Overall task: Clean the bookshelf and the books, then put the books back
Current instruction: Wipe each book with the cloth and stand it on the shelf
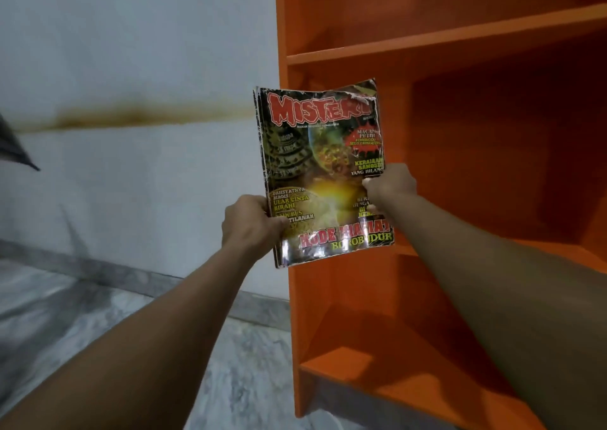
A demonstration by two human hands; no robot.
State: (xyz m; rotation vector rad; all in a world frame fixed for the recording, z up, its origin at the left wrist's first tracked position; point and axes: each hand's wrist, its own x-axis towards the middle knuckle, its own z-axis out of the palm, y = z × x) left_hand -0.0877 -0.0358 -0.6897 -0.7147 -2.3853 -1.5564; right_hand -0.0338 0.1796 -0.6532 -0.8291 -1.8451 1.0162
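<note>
Holding the worn magazine (323, 173) upright before the orange bookshelf (443, 40), curling the fingers of the left hand (251, 227) round its lower-left edge and pinching its right edge with fingers of the right hand (391, 183).

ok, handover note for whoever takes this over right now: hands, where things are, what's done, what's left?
Left hand grips the magazine at its lower left edge; right hand pinches its right edge.
The magazine is held upright, cover to the camera, in front of the orange bookshelf.
Done: no books show on the visible shelves; cleaning cannot be judged.
Left: shelve this magazine, then any books out of view.
</note>
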